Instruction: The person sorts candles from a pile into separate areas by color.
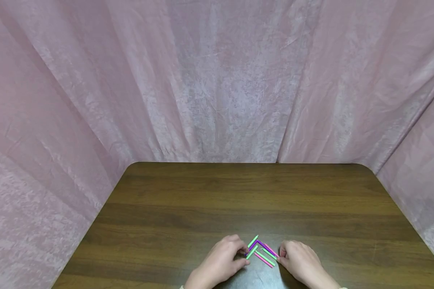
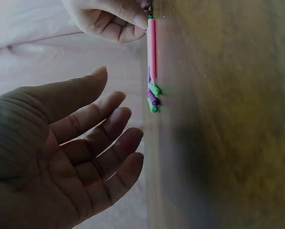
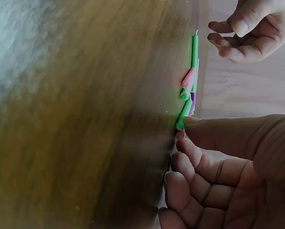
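Observation:
Several slim candles in green, pink and purple lie in a small angled arrangement near the table's front. Two purple candles (image 1: pixel 267 247) meet in a peak, with a green candle (image 1: pixel 253 241) beyond the left one. Inside the peak lie more green ones and a front pink candle (image 1: pixel 263 260). My right hand (image 1: pixel 299 259) pinches the near end of a pink candle (image 3: pixel 180 135) between thumb and forefinger, beside a green candle (image 3: pixel 183 117) by the thumb. On the left side, my left hand (image 1: pixel 224 257) hovers with loosely bent fingers, apart from the candles in the left wrist view.
The brown wooden table (image 1: pixel 217 192) has rounded far corners. Pink velvety curtains (image 1: pixel 231 80) hang behind it and along both sides. A bright reflection lies on the wood close to the front edge.

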Demonstrator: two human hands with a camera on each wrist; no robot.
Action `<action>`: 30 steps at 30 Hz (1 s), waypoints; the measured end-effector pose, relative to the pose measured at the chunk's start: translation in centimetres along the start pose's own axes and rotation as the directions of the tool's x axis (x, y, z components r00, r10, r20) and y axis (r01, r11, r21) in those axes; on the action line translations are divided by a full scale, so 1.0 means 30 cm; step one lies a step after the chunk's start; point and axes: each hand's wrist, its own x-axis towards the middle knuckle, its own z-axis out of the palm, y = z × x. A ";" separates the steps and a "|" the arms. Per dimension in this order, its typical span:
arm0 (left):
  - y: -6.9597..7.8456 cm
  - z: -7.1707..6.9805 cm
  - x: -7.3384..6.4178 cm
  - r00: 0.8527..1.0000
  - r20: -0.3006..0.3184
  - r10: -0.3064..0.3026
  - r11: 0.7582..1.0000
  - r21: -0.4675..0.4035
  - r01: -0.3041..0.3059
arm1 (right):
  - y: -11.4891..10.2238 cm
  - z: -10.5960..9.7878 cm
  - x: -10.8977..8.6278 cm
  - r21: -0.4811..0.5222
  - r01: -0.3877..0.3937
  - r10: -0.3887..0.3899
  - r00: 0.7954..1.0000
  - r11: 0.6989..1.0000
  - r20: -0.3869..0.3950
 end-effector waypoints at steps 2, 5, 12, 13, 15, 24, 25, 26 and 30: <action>0.000 0.000 0.002 1.000 0.000 0.003 1.000 0.003 -0.003 | 0.000 0.001 0.000 0.003 0.007 -0.007 1.000 1.000 -0.005; 0.000 0.001 0.006 1.000 0.000 0.008 1.000 0.010 -0.008 | 0.000 0.003 0.001 0.011 0.012 -0.012 1.000 1.000 -0.008; 0.003 0.006 0.016 1.000 0.011 0.008 1.000 0.030 -0.009 | -0.001 0.000 0.001 0.016 0.004 -0.004 1.000 1.000 0.010; 0.004 0.007 0.018 1.000 0.009 0.010 0.999 0.032 -0.010 | -0.002 0.000 0.002 0.017 0.003 -0.004 1.000 1.000 0.011; 0.004 0.009 0.021 1.000 0.002 0.013 0.999 0.032 -0.013 | -0.002 -0.002 0.001 0.021 0.003 -0.003 1.000 1.000 0.013; 0.006 0.018 0.028 1.000 -0.009 0.029 0.999 0.037 -0.029 | -0.003 0.001 -0.001 0.036 0.017 -0.016 1.000 0.999 -0.006; 0.006 0.019 0.028 1.000 -0.008 0.030 0.999 0.038 -0.029 | -0.003 0.001 -0.001 0.036 0.018 -0.018 1.000 0.999 -0.007; 0.006 0.019 0.027 1.000 -0.008 0.030 0.999 0.039 -0.030 | -0.003 0.002 -0.001 0.037 0.019 -0.019 1.000 0.999 -0.008; 0.005 0.020 0.027 1.000 -0.006 0.028 0.999 0.040 -0.028 | -0.003 0.002 -0.001 0.041 0.018 -0.017 1.000 0.999 -0.009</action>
